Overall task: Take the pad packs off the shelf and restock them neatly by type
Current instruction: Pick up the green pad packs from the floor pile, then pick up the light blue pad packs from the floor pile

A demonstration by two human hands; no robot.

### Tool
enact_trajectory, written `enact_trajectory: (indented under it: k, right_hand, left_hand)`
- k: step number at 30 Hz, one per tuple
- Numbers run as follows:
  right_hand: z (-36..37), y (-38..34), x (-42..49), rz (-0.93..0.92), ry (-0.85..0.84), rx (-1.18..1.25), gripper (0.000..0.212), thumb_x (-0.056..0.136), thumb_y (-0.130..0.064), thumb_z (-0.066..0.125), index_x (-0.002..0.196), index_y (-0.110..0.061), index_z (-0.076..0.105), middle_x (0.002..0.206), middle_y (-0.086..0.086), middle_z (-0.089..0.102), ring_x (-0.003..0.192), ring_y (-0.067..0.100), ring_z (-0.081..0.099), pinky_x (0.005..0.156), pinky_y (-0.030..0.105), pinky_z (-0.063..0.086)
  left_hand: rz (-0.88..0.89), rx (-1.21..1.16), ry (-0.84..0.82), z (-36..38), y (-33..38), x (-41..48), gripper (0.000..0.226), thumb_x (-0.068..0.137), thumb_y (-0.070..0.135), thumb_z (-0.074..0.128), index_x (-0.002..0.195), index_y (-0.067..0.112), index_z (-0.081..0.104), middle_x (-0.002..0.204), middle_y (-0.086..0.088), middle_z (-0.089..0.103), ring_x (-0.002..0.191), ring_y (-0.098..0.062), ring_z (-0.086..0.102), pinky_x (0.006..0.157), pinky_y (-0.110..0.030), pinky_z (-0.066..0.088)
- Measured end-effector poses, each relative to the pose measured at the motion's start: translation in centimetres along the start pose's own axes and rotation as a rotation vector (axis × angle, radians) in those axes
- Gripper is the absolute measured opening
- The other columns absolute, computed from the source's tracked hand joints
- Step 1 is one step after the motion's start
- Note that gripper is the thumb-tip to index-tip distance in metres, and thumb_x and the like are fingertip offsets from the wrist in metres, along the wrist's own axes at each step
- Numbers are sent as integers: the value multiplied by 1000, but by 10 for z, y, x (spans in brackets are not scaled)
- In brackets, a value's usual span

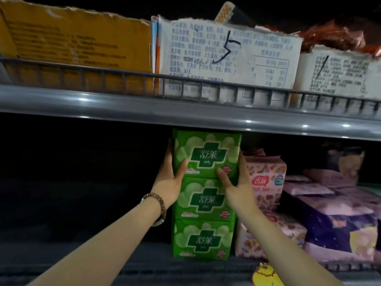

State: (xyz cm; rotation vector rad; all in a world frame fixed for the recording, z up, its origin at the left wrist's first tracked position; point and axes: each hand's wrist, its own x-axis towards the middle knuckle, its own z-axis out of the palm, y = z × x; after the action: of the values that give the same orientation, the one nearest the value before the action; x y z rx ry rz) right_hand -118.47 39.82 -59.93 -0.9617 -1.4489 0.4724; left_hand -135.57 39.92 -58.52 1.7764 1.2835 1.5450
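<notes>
Brown carton [82,42], white cartons [226,56], yellow tag [266,274]

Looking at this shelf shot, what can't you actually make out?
Head view: the lower shelf is dark on its left.
The top green pack has its upper edge behind the upper shelf lip; the left hand and right hand cover its sides.
The purple packs are blurred and cut by the right edge.
The yellow tag is cut by the bottom edge.

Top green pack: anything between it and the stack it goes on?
Nothing visible. The top green pack, gripped by the left hand and right hand, meets the middle green pack. The upper shelf lip hangs close over it; pink packs crowd the right hand.
</notes>
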Motion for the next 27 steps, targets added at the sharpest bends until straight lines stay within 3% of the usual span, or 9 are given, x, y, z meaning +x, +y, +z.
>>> enact_trajectory:
  k: [3,5,8,11,16,19,22,24,27]
  right_hand:
    - [5,7,-1,-14,71,-38,79,88,-41,61,151,-34,15,153,-4,30,141,18,29,116,49,27]
    - [5,7,-5,67,70,10,85,82,-54,58,151,-36,11,155,-5,26,142,20,28,115,49,30]
    - [1,12,-8,268,21,203,73,85,-48,58,148,-34,24,135,-3,51,111,12,58,85,32,54]
    - [-2,17,-5,340,0,257,61,92,-42,56,145,-34,29,118,-6,61,91,6,63,67,22,53]
    - [-9,15,-7,362,-60,231,62,92,-45,53,146,-38,24,127,0,60,96,15,64,76,30,54]
    - [-21,10,-17,300,-103,120,63,95,-42,48,149,-38,15,133,0,55,102,13,61,79,25,51]
    - [-37,4,-37,205,-122,-40,68,95,-44,45,151,-34,9,153,-9,27,136,10,33,109,28,31]
    - [-47,-1,-57,145,-156,-201,67,96,-46,42,152,-35,7,150,-21,14,137,-1,13,112,25,14]
    - [-57,-3,-95,41,-216,-386,64,96,-45,40,151,-37,9,151,-25,8,140,-7,3,114,21,9]
  left_hand:
    - [-68,-74,-60,9,-3,-2,67,94,52,36,149,41,0,152,6,32,128,-20,48,105,-38,43]
    - [-111,-113,-85,16,-1,-4,69,92,56,32,147,44,-8,154,7,27,130,-21,45,106,-41,42]
    - [-233,-133,-95,24,-4,-3,86,75,74,28,148,43,-6,153,3,31,129,-25,47,106,-44,42]
    - [-312,-169,-114,29,-9,0,96,65,82,26,149,40,5,151,0,36,130,-25,45,107,-45,39]
    - [-323,-202,-52,29,-8,-5,87,75,75,31,149,38,7,149,-1,39,127,-26,49,105,-44,42]
    - [-263,-170,-15,22,-9,-24,73,90,59,37,151,34,4,148,-2,38,125,-20,49,96,-26,41]
    - [-178,-80,23,7,-16,-49,72,93,50,40,152,27,6,153,-2,30,131,-13,39,97,-20,34]
    - [-151,5,24,-7,-22,-70,80,86,58,39,152,25,8,156,-1,23,141,-16,27,111,-28,27]
    - [-101,183,-49,-29,-32,-108,81,84,60,36,152,24,10,157,1,21,144,-16,18,116,-32,20]
